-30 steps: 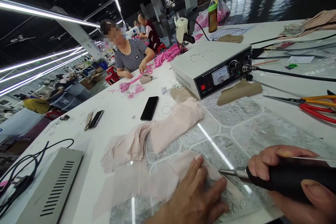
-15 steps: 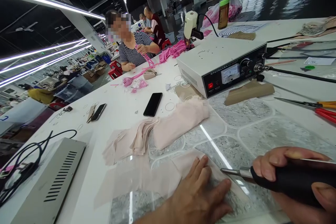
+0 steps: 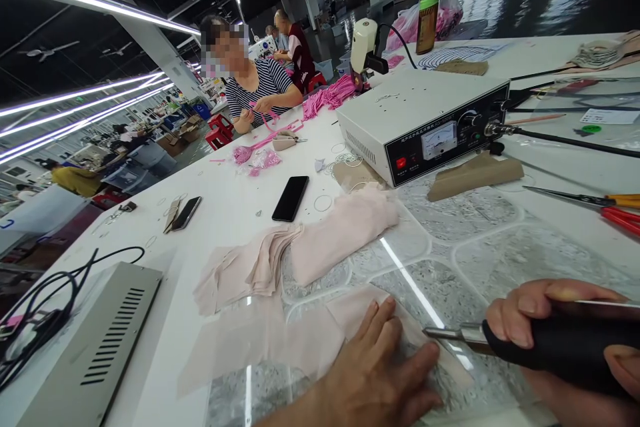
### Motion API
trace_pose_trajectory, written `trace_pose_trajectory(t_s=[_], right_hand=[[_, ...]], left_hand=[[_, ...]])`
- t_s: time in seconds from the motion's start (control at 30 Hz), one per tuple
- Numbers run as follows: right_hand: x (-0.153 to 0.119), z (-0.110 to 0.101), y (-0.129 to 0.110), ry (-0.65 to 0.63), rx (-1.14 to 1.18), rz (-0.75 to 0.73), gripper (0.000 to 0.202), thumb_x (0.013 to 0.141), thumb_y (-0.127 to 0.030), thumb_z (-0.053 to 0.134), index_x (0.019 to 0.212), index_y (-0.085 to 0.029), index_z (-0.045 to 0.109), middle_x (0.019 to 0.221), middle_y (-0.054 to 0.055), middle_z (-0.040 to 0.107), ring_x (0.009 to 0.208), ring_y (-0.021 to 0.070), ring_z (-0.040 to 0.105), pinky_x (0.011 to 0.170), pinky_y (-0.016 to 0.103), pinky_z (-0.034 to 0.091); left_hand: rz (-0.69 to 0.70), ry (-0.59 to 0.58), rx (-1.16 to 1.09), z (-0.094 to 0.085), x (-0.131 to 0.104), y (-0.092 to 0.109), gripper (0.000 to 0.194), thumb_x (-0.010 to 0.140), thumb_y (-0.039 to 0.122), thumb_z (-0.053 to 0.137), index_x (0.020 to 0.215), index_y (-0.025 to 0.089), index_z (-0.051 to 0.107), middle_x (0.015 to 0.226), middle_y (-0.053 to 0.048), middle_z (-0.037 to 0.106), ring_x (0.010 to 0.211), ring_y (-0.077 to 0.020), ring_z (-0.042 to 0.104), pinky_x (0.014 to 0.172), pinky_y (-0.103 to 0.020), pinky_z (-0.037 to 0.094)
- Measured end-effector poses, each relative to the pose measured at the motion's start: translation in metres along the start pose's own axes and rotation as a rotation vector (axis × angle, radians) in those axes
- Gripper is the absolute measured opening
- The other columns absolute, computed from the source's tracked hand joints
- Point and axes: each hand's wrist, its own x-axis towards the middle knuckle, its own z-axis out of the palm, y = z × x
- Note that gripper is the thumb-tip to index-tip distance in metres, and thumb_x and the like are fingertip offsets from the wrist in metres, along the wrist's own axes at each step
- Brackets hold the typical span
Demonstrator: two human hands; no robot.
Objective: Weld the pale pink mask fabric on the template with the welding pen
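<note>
The right hand (image 3: 540, 303) is cut off by the frame's edge; whether its tool (image 3: 560, 347) touches the cloth (image 3: 355, 307), I cannot tell. Its fingers are wrapped around the tool. The left hand (image 3: 373, 370) lies, fingers partly spread, upon the cloth, near the tool's tip. Since the earlier frame, the tool has shifted slightly right.

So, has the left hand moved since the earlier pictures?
No, not visibly: judged against the grey patterned mat, the left hand keeps the same spot, resting on the pale pink fabric.
</note>
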Motion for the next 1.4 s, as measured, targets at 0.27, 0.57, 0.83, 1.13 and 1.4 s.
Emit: trace_pose_trajectory(t_s=[0.27,0.57,0.83,1.13,1.4], right_hand=[[0.003,0.017,-0.01,-0.053,-0.025,-0.051,0.024,0.076,-0.045,0.061,0.088,-0.027,0.05,0.074,-0.002,0.038,0.054,0.014,0.043,0.049,0.031,0.05],[0.0,0.013,-0.007,-0.044,-0.037,-0.048,0.023,0.077,-0.044,0.059,0.09,-0.028,0.048,0.077,-0.001,0.038,0.055,0.0147,0.041,0.051,0.032,0.051],[0.0,0.01,-0.009,-0.019,-0.074,-0.042,0.029,0.074,-0.05,0.061,0.092,-0.029,0.049,0.077,0.0,0.038,0.055,0.0161,0.04,0.049,0.035,0.048],[-0.003,0.005,-0.003,-0.044,-0.109,-0.036,0.031,0.075,-0.052,0.058,0.095,-0.029,0.049,0.079,0.0,0.038,0.056,0.0163,0.038,0.051,0.037,0.046],[0.001,0.008,-0.008,-0.059,-0.078,-0.058,0.025,0.077,-0.047,0.057,0.094,-0.03,0.049,0.08,0.0,0.034,0.058,0.0161,0.038,0.051,0.035,0.047]], left_hand=[[0.049,0.012,0.051,0.003,0.001,-0.002,0.045,0.094,0.046,0.052,0.13,0.019,0.052,0.125,-0.012,0.054,0.132,-0.0291,0.042,0.111,-0.05,0.036],[0.056,0.086,0.069,0.01,-0.004,-0.003,0.046,0.092,0.048,0.054,0.129,0.019,0.053,0.119,-0.01,0.058,0.131,-0.0282,0.045,0.11,-0.049,0.037],[0.05,0.102,0.115,0.015,-0.006,-0.003,0.049,0.09,0.05,0.056,0.13,0.022,0.053,0.12,-0.01,0.058,0.128,-0.0312,0.048,0.106,-0.051,0.041],[0.046,0.138,0.198,0.015,-0.008,-0.002,0.053,0.088,0.053,0.058,0.132,0.024,0.052,0.123,-0.007,0.058,0.129,-0.0336,0.047,0.104,-0.051,0.044],[0.04,0.01,0.159,0.011,-0.007,-0.002,0.051,0.091,0.048,0.057,0.135,0.023,0.049,0.124,-0.01,0.056,0.131,-0.0372,0.043,0.104,-0.056,0.042]])
